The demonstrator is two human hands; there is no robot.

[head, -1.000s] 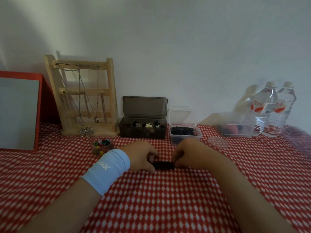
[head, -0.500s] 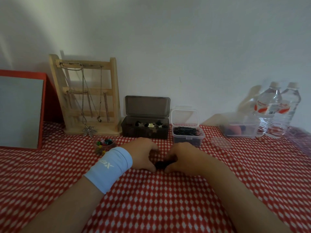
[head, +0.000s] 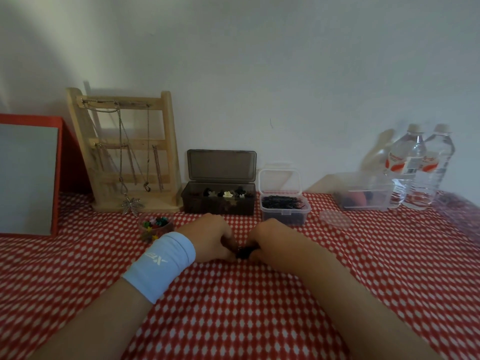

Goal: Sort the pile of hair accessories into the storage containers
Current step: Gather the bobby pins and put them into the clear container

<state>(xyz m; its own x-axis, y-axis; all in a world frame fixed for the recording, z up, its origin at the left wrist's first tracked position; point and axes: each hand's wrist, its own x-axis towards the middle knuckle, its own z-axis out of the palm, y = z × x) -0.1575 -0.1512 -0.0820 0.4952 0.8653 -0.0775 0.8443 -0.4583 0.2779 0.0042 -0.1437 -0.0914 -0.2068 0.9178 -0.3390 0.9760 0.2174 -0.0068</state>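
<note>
A small pile of black hair accessories (head: 244,252) lies on the red checked cloth at the table's middle. My left hand (head: 207,237), with a pale blue wristband, and my right hand (head: 275,241) curl round the pile from either side, fingers pinching it; most of it is hidden between them. Behind stand a dark open box (head: 218,201) with small claw clips, a clear open tub (head: 285,207) of black hairpins, and a small bowl (head: 155,227) of coloured clips to the left.
A wooden jewellery stand (head: 130,152) with chains and a red-framed mirror (head: 28,178) stand at the back left. A clear container (head: 363,194), a round lid (head: 335,219) and two water bottles (head: 420,167) are at the back right.
Both hands have drawn closer together, squeezing the black pile into a smaller clump between them. The view has shifted slightly.
</note>
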